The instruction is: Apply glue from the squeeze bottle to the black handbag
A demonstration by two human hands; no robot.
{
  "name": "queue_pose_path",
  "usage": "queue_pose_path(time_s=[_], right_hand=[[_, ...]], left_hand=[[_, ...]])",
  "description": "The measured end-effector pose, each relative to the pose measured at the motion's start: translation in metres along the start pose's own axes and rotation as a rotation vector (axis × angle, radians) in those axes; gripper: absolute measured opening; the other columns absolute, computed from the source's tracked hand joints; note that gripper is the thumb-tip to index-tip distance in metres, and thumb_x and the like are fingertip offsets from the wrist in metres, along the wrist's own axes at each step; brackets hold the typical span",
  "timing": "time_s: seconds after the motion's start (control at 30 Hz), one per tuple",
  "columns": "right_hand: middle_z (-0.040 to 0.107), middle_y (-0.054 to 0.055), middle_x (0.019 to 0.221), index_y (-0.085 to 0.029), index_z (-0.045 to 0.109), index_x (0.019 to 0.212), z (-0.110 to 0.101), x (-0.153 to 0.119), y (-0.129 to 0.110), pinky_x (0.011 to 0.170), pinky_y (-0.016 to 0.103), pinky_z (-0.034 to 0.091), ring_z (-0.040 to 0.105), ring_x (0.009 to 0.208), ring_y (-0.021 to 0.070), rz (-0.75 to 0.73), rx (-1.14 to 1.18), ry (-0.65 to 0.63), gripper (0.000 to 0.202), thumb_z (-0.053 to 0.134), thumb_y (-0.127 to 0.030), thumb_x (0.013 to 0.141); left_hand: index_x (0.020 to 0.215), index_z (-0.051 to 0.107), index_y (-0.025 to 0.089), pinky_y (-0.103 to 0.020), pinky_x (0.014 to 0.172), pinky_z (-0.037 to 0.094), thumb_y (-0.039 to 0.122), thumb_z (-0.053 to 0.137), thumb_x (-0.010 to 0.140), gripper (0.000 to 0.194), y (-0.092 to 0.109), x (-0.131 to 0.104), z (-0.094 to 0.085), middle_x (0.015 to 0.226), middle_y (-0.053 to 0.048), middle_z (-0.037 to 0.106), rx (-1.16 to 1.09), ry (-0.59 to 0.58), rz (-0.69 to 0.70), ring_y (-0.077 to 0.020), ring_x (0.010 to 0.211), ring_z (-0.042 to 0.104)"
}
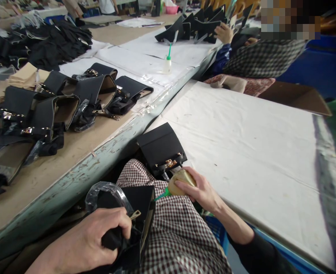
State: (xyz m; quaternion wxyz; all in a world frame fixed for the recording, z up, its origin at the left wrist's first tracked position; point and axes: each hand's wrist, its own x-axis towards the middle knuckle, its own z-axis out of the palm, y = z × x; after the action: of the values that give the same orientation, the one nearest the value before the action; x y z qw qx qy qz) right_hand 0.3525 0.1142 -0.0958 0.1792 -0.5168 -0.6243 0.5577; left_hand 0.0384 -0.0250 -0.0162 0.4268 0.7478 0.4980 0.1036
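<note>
My right hand is wrapped round a squeeze glue bottle with a green nozzle. The nozzle tip is at the upper edge of a black handbag on my lap; whether they touch I cannot tell. My left hand grips bunched black lining of that bag, close to a gold zipper pull. A clear plastic-wrapped handle arches up from the bag. Just beyond my right hand, another black handbag with gold clasp hardware rests at the table's edge.
Several black handbags stand on the left table, before a heap of black fabric pieces. A second glue bottle stands farther back. White cloth covers the right table. A co-worker's hand touches black pieces at the far end.
</note>
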Motion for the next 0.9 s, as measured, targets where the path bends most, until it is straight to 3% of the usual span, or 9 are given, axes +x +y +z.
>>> queue_pose_path(time_s=[0.17, 0.37, 0.57, 0.9], right_hand=[[0.059, -0.003, 0.072, -0.021, 0.058, 0.104, -0.001, -0.011, 0.003, 0.041, 0.024, 0.038, 0.048, 0.048, 0.0111, 0.02, 0.15, 0.028, 0.037, 0.064, -0.054, 0.088], [0.062, -0.001, 0.079, -0.021, 0.055, 0.11, 0.004, -0.016, 0.006, 0.044, 0.025, 0.043, 0.055, 0.055, 0.0144, 0.003, 0.022, 0.019, 0.042, 0.067, -0.052, 0.086], [0.055, -0.005, 0.066, -0.021, 0.055, 0.101, 0.003, -0.022, -0.003, 0.04, 0.024, 0.038, 0.049, 0.045, 0.0117, 0.058, 0.076, -0.052, 0.038, 0.065, -0.055, 0.086], [0.058, -0.003, 0.07, -0.022, 0.056, 0.099, 0.01, -0.038, 0.005, 0.041, 0.024, 0.038, 0.048, 0.047, 0.0115, 0.098, 0.183, 0.032, 0.035, 0.066, -0.054, 0.088]], left_hand=[[0.095, 0.053, 0.027, -0.022, 0.079, 0.047, 0.001, 0.05, 0.061, 0.043, -0.001, -0.001, 0.002, 0.1, 0.006, 0.067, -0.003, -0.005, -0.027, -0.0158, 0.09, 0.063], [0.095, 0.052, 0.027, -0.023, 0.075, 0.046, 0.001, 0.05, 0.061, 0.043, 0.0, 0.001, 0.008, 0.096, 0.006, 0.065, 0.009, -0.033, -0.016, -0.017, 0.092, 0.062], [0.097, 0.052, 0.028, -0.024, 0.084, 0.046, 0.0, 0.049, 0.062, 0.045, -0.001, -0.003, 0.014, 0.096, 0.006, 0.063, -0.018, -0.028, 0.006, -0.0164, 0.094, 0.061], [0.098, 0.052, 0.028, -0.024, 0.086, 0.046, 0.0, 0.05, 0.065, 0.043, -0.001, -0.003, 0.015, 0.093, 0.006, 0.061, -0.06, -0.018, 0.004, -0.0143, 0.09, 0.06]])
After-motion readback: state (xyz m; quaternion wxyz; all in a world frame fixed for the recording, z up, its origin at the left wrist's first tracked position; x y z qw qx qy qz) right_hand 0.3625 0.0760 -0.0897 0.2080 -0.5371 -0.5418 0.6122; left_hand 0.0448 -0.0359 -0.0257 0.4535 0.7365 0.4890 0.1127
